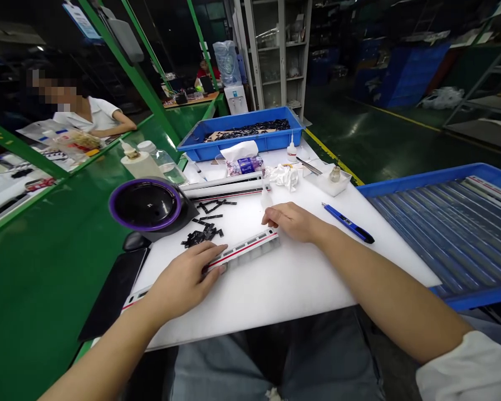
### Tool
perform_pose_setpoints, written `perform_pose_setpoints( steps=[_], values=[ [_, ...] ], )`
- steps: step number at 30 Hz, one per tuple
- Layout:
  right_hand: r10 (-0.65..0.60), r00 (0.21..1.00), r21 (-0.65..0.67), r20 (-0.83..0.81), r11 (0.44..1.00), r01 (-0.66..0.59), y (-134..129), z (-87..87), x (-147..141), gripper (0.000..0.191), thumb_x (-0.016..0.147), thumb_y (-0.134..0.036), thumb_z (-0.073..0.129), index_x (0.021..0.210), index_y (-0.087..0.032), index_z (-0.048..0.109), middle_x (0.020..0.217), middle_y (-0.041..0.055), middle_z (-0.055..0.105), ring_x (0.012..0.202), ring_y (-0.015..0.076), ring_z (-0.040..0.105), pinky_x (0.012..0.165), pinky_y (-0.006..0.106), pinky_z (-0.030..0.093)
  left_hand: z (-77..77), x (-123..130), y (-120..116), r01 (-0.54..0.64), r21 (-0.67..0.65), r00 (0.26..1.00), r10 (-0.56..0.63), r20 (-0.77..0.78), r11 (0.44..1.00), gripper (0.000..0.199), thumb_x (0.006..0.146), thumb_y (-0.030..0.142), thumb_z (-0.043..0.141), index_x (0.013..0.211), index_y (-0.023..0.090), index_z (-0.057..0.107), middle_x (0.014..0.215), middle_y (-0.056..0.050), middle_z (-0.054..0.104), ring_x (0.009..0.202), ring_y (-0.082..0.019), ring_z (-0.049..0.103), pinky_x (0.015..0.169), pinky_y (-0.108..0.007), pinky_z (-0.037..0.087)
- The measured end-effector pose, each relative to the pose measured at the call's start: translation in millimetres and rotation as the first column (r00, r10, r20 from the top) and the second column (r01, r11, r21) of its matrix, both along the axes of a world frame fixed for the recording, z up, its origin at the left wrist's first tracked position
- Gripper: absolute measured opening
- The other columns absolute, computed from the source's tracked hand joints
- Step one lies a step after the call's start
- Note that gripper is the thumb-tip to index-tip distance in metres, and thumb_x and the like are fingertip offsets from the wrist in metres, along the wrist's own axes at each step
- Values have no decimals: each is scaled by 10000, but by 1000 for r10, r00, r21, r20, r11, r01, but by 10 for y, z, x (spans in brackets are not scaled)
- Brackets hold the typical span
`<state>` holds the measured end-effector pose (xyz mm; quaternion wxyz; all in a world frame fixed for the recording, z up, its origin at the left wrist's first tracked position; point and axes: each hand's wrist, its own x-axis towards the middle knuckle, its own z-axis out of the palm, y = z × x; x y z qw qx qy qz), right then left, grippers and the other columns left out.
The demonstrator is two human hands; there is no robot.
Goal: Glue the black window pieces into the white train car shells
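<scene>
A long white model train body [246,245] with a red stripe and dark windows lies slantwise on the white work board [300,278]. My left hand [183,278] grips it, thumb on the near side and fingers on the far side. Past my left wrist, a striped white end shows. My right hand [292,220] is closed in a pinch just above the right end of the train body; what its fingertips hold is hidden. A small translucent bottle [266,199] shows right behind those fingertips. Small black strips [202,234] are heaped beyond my left hand.
A black bowl with a purple rim [144,206] stands at left. A blue utility knife [348,223] lies at right. Behind are crumpled tissue [284,177], a tissue pack [244,161] and a blue bin [242,131]. A blue tray [442,223] adjoins the board; a co-worker sits far left.
</scene>
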<state>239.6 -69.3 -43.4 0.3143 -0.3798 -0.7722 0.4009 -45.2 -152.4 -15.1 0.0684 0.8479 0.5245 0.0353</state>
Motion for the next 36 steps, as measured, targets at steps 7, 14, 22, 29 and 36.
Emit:
perform_pose_setpoints(
  steps=[7,14,22,29,36],
  values=[
    [-135,976,71,-170,986,149,-1,-9,24,475,1010,-424,352,842,-157,707,837,57,688,790,161,616,742,300,479,-59,46,-145,42,137,999,-37,-36,990,495,952,432,416,1340,165,567,1285,-135,626,1116,-286,618,940,-427,530],
    [-207,943,42,-260,973,226,21,-39,3,485,1000,-471,351,834,-158,681,820,60,661,748,152,585,649,275,481,-168,15,-264,74,272,997,-74,-11,960,462,952,372,455,1356,169,550,1187,-130,694,1043,-284,662,905,-454,558],
    [-239,935,94,-261,958,271,5,0,5,469,1002,-445,335,825,-169,671,803,53,654,706,151,578,629,283,467,-17,96,-108,165,133,983,-174,53,977,426,935,356,486,1305,181,604,1233,-116,682,1121,-263,637,984,-419,521],
    [-203,978,258,-42,944,207,-11,79,16,296,891,-364,571,668,-186,650,664,12,612,627,150,533,574,290,386,220,118,409,-218,70,975,214,62,973,398,904,430,499,1173,207,689,1147,-89,696,975,-240,672,841,-354,550],
    [-189,934,43,-304,976,212,5,-33,24,630,987,-578,315,781,-160,740,662,50,609,655,161,569,613,295,458,69,128,792,-256,124,954,271,-127,959,402,900,292,427,1217,219,664,1222,-105,644,994,-253,661,856,-354,526]
  ],
)
